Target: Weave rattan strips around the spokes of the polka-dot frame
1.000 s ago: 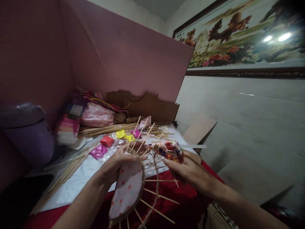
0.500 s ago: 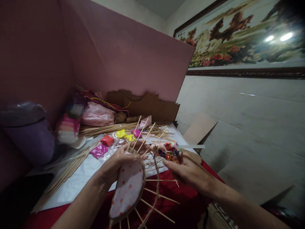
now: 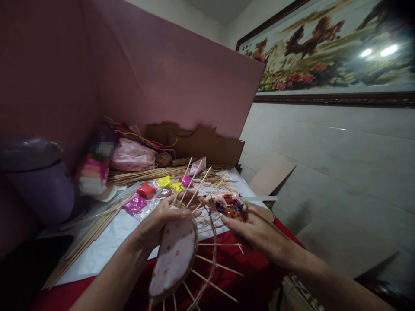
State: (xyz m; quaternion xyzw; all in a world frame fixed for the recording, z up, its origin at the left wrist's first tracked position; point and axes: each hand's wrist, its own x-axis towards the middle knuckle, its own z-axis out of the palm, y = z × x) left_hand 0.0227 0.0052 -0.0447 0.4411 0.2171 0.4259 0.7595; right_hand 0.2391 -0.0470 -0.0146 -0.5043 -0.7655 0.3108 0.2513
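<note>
In lower centre, the left hand (image 3: 164, 217) pinches the fabric-and-stick frame (image 3: 181, 250); the right hand (image 3: 261, 225) grips a floral-wrapped glue gun (image 3: 227, 204). Best keep the frame braced still.

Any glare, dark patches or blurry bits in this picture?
Head view: two bright glare spots on the framed horse picture; also in the head view, the lower left is nearly black, the purple bin looks soft and dim, and a pixelated patch sits beside the spotted pink cloth.

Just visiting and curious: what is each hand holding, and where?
Left hand: the stick frame, by its upper edge. Right hand: the floral-covered tool, by its lower rear.
</note>
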